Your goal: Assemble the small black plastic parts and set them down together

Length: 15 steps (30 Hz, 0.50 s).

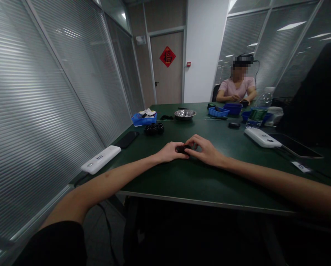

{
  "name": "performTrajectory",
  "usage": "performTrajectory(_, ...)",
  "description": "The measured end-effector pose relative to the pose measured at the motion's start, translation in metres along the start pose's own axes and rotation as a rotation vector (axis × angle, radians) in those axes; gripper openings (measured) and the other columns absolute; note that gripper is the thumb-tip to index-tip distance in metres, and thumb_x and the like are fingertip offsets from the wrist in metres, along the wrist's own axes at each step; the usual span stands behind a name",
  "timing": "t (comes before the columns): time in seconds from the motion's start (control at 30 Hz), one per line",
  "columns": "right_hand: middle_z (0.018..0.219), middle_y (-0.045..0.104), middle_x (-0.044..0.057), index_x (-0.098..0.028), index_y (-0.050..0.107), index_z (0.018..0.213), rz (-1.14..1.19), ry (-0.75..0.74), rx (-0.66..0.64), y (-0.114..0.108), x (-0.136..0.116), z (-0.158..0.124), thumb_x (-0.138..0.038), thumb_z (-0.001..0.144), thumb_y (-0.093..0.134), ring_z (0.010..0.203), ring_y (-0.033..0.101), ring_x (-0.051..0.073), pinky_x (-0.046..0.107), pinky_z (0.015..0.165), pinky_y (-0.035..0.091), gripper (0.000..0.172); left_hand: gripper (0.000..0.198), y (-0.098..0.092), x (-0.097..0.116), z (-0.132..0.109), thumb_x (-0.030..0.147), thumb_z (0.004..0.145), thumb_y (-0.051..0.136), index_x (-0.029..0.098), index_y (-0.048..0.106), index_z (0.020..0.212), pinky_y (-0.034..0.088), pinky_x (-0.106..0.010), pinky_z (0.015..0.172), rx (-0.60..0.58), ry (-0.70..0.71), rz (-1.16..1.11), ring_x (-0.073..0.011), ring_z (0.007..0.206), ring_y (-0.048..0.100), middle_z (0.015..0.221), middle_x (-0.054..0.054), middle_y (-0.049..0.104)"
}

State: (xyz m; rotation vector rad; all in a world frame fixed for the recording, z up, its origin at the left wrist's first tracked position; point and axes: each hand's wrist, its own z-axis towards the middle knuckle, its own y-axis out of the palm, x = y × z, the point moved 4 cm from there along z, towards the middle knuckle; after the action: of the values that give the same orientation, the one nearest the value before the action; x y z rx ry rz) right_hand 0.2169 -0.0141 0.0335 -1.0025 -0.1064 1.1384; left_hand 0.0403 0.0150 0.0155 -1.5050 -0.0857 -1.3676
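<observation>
A small dark, rounded piece [181, 149] is held low over the green table, between both hands; its kind is too small and dark to make out. My left hand [170, 152] curls around it from the left, thumb below and fingers above. From the right, my right hand [205, 150] pinches its near end with the thumb, index finger bent over the top. Parts of the piece are hidden by the fingers. Beyond my left hand stands a cluster of shiny black round parts [154, 128].
At the back are a metal bowl [185, 114], a blue basket [144, 119] with mixed items and another blue basket [219, 112]. A white power bank [101, 159] and phone [128, 139] lie left. At right stand a bottle [261, 107] and second power bank [262, 137]. A person [237, 87] sits opposite.
</observation>
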Motion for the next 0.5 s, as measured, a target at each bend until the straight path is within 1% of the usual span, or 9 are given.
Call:
performTrajectory(0.07, 0.102, 0.064, 0.008, -0.022, 0.067, 0.110, 0.000, -0.004, -0.015, 0.0003, -0.0003, -0.0003, -0.041, 0.097, 0.063, 0.091, 0.063, 0.025, 0.041, 0.081, 0.054, 0.023, 0.048, -0.0001, 0.0003, -0.0004, 0.042, 0.080, 0.079, 0.015, 0.071, 0.118, 0.042, -0.028, 0.076, -0.003, 0.004, 0.005, -0.0184, 0.089, 0.061, 0.105, -0.004, 0.071)
performTrajectory(0.17, 0.109, 0.063, 0.010, -0.022, 0.067, 0.116, 0.023, -0.050, -0.057, 0.0003, -0.0052, -0.0010, -0.037, 0.100, 0.057, 0.095, 0.063, 0.025, 0.042, 0.085, 0.055, 0.024, 0.049, 0.0003, -0.0010, -0.0006, 0.041, 0.079, 0.080, 0.014, 0.070, 0.119, 0.043, -0.029, 0.079, -0.003, 0.017, -0.036, -0.0193, 0.090, 0.062, 0.103, -0.005, 0.071)
performTrajectory(0.23, 0.113, 0.063, 0.010, -0.022, 0.067, 0.118, 0.025, -0.062, -0.057, -0.0004, -0.0074, -0.0010, -0.037, 0.100, 0.057, 0.099, 0.063, 0.026, 0.043, 0.087, 0.055, 0.025, 0.050, 0.0008, -0.0022, -0.0003, 0.041, 0.079, 0.080, 0.013, 0.070, 0.119, 0.044, -0.029, 0.079, -0.001, 0.023, -0.059, -0.0197, 0.091, 0.062, 0.102, -0.005, 0.071)
performTrajectory(0.3, 0.111, 0.062, 0.010, -0.022, 0.067, 0.117, 0.007, -0.041, -0.033, -0.0010, -0.0064, -0.0004, -0.038, 0.099, 0.060, 0.097, 0.063, 0.026, 0.042, 0.085, 0.055, 0.025, 0.050, 0.0012, -0.0034, 0.0003, 0.042, 0.079, 0.080, 0.013, 0.070, 0.119, 0.043, -0.029, 0.078, 0.000, 0.030, -0.049, -0.0194, 0.090, 0.062, 0.102, -0.005, 0.071)
performTrajectory(0.4, 0.103, 0.063, 0.008, -0.021, 0.067, 0.111, -0.017, -0.014, -0.015, -0.0002, -0.0020, 0.0004, -0.038, 0.097, 0.063, 0.091, 0.062, 0.024, 0.039, 0.081, 0.054, 0.022, 0.047, 0.0009, -0.0057, 0.0018, 0.043, 0.080, 0.080, 0.014, 0.072, 0.115, 0.043, -0.028, 0.078, 0.011, 0.044, 0.002, -0.0189, 0.090, 0.061, 0.100, -0.004, 0.070)
performTrajectory(0.5, 0.104, 0.063, 0.008, -0.021, 0.066, 0.112, -0.001, -0.043, -0.036, 0.0011, -0.0010, 0.0002, -0.034, 0.099, 0.060, 0.091, 0.062, 0.022, 0.038, 0.081, 0.054, 0.020, 0.046, -0.0005, -0.0087, 0.0028, 0.044, 0.078, 0.081, 0.014, 0.073, 0.112, 0.043, -0.028, 0.079, 0.040, 0.046, 0.045, -0.0197, 0.093, 0.062, 0.100, -0.003, 0.069)
